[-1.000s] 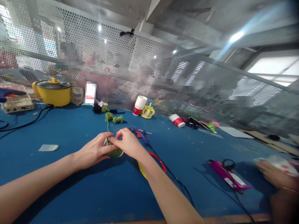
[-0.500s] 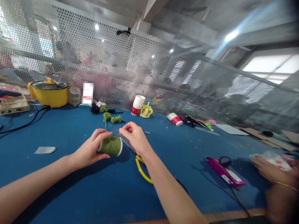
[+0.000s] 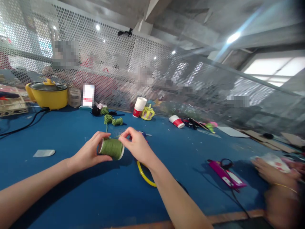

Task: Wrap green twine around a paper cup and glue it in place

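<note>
Clock directions are taken from the middle of the yarn-wrapped cup (image 3: pixel 111 149); it lies on its side in the left hand (image 3: pixel 94 148), raised off the blue table (image 3: pixel 95 197), with its white rim toward 3 o'clock; the left hand grips it from 9 o'clock, fingers along the top, thumb below. The right hand (image 3: pixel 135 146) is at 3 o'clock, its fingertips drawn in at the cup's rim; whether they pinch a strand I cannot tell.

Half a second ago the right hand stood clear of the cup and a loose strand crossed the wrapping; now the fingertips have come back to the rim and the green windings look even; the scissors (image 3: pixel 145 176), at 4 o'clock, showed their blades below the right hand then; now mainly the yellow handle shows.

A second ago both hands largely covered the cup; its side is plain to see now; the green yarn bundles (image 3: pixel 117 121) stay at 12 o'clock, a strand running down toward the left fingers; the glue gun (image 3: pixel 144 134), toward 2 o'clock, is mostly hidden behind the right hand.
</note>
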Motion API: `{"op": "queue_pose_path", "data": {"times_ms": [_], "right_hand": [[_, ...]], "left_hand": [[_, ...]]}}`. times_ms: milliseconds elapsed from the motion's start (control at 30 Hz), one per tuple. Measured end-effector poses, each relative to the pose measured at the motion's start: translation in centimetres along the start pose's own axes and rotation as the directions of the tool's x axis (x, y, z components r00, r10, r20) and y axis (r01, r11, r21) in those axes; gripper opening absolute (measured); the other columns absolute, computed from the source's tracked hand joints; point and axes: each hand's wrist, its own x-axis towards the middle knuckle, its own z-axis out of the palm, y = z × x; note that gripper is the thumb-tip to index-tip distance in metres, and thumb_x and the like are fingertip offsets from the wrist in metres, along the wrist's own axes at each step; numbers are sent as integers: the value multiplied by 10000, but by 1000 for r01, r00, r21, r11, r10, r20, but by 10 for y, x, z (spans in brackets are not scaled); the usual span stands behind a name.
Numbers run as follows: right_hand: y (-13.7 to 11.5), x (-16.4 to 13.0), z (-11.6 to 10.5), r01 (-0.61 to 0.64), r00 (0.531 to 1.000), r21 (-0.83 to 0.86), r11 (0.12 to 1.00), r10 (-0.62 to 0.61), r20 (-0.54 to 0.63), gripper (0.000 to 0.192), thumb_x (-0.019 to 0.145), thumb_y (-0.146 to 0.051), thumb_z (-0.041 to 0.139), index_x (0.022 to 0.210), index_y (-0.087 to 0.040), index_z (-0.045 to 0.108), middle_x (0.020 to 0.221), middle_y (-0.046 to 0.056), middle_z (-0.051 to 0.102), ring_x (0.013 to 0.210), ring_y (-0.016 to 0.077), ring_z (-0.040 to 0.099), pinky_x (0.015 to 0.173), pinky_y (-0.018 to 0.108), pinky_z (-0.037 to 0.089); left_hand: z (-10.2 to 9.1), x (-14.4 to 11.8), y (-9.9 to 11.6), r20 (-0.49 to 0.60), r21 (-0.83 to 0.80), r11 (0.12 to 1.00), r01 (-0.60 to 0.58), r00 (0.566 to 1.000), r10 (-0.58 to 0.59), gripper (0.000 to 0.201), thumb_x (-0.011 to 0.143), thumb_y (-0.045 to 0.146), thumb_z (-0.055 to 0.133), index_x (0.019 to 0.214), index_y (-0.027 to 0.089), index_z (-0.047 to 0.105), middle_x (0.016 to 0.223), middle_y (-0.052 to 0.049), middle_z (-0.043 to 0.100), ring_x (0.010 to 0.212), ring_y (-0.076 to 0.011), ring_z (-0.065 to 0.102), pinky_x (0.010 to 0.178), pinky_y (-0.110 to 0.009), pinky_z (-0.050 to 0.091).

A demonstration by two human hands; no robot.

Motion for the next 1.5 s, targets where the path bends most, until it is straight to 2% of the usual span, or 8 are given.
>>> {"op": "queue_pose_path", "data": {"times_ms": [100,200,367,600,800,967,1200,1500], "right_hand": [[9,3,-2,-43,998,204,978,51,-31,67,725,-223,590,756,-176,554,713,-9,589,661,117,534,642,257,419],[17,6,1,-66,997,397,916,78,-15,170,697,-220,616,863,-186,602,741,-9,604,685,111,555,673,258,439],[23,8,5,-119,989,522,844,148,-13,147,657,-219,647,800,-188,633,737,-11,617,684,103,557,713,268,443],[22,5,0,-113,985,543,832,164,-45,138,644,-227,662,771,-185,629,707,-16,604,653,98,542,670,253,436],[22,3,-2,-84,982,568,818,165,-93,143,633,-218,675,762,-178,631,698,-21,603,652,90,539,680,246,437],[24,6,2,-89,984,573,815,162,-79,137,622,-207,677,746,-173,628,677,-22,601,638,94,537,664,255,436],[31,7,9,-112,982,573,812,177,-59,125,619,-205,674,732,-177,628,673,-22,607,630,100,541,674,276,435],[37,4,16,-120,985,564,817,168,-34,132,636,-219,673,750,-166,630,692,-11,614,649,103,547,672,272,434]], "left_hand": [[-1,1,2,14,-72,995,73,997,-72,495,687,380,666,1089,200,441,1037,-81,509,951,-238,534,793,-393,478],[-2,2,6,92,-158,966,206,977,-193,496,666,395,671,1060,194,447,953,-52,556,814,-206,579,703,-360,498],[-2,2,9,171,-212,933,291,951,-257,506,647,401,673,1045,184,451,877,-25,568,728,-180,577,642,-318,487],[-1,0,6,234,-308,892,331,935,-267,487,653,400,657,1029,194,428,782,15,538,664,-154,552,585,-276,458],[-2,2,7,279,-294,876,382,911,-304,471,665,420,648,1009,187,427,726,32,525,644,-148,539,567,-259,440],[-3,2,11,305,-288,871,398,900,-311,485,655,415,663,1010,187,424,727,38,507,642,-142,524,560,-245,424],[-2,-1,10,281,-306,883,356,920,-274,500,646,393,683,1021,191,421,765,33,499,667,-141,518,588,-249,435],[-1,-2,8,216,-252,935,251,956,-198,501,647,374,693,1034,189,434,882,-9,530,751,-163,552,674,-291,476]]}}
